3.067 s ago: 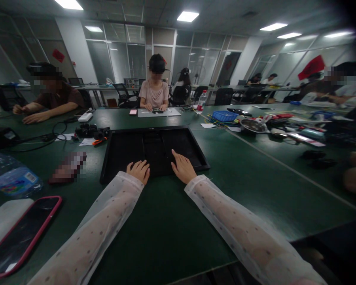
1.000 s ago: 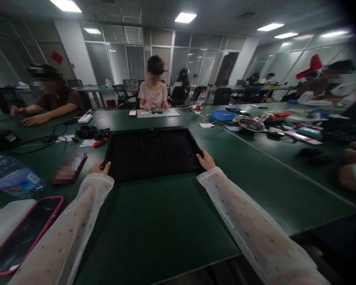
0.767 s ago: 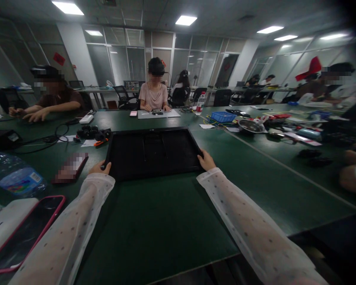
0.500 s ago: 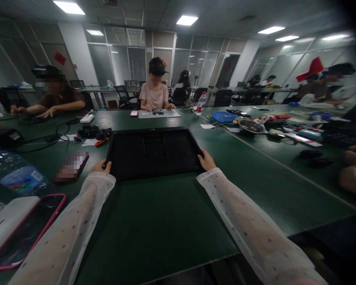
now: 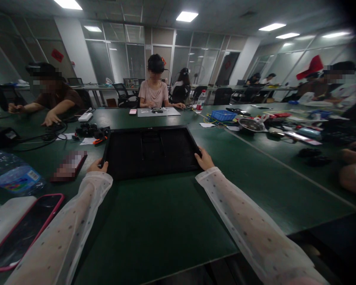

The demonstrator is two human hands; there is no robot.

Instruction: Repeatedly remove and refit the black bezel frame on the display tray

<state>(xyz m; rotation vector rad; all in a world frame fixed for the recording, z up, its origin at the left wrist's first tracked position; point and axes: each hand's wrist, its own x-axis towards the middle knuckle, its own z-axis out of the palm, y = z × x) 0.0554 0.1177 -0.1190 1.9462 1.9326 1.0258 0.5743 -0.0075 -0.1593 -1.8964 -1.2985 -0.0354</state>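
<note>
Your left hand point(image 5: 97, 166) grips the left rim of the black rectangular casing point(image 5: 124, 152) on the counter point(image 5: 160, 221), your right hand point(image 5: 205, 160) its right rim; match both grips so it won't skew.

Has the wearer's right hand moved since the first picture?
Yes, rightward, nearer the blue basket; the right hand grips the black panel at its right side.

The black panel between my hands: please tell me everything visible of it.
The black panel is rectangular and looks like plastic, with raised rims around a sunken middle. Thin lines show near its centre; a small mark on the far rim is unreadable. A long side faces you. The left-hand grip and right-hand grip hold its short sides. The green table is underneath; full contact is unclear.
</note>
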